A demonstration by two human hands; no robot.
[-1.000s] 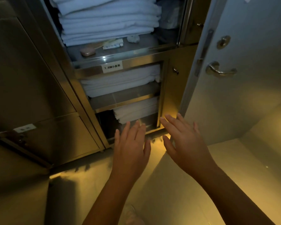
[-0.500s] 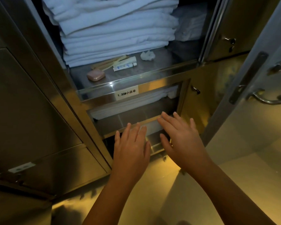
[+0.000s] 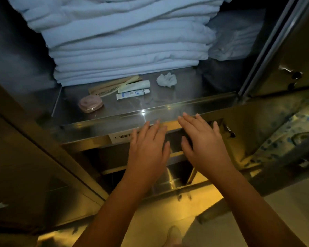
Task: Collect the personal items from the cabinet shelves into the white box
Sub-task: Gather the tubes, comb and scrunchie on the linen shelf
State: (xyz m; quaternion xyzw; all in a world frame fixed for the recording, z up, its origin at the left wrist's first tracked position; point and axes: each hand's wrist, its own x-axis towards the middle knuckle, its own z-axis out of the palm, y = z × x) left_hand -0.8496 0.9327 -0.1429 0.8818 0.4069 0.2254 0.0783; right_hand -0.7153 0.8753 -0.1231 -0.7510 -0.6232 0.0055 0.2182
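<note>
My left hand [image 3: 146, 148] and right hand [image 3: 205, 145] hovered at the near edge of the shelf [image 3: 100, 123], fingers [image 3: 153, 132] released, toothpaste [image 3: 132, 94], comb [image 3: 110, 90], pink case [image 3: 91, 104] and crumpled tissue [image 3: 166, 79] lay farther back

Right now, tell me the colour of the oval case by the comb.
The oval case is pink, clearest in the head view.

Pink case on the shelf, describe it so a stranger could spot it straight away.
Find the stack of folded white linens in the open steel cabinet; small items lie on the shelf before it. The pink case lies farthest left, left of the toothpaste tube. It alone is rounded and pink.
</note>
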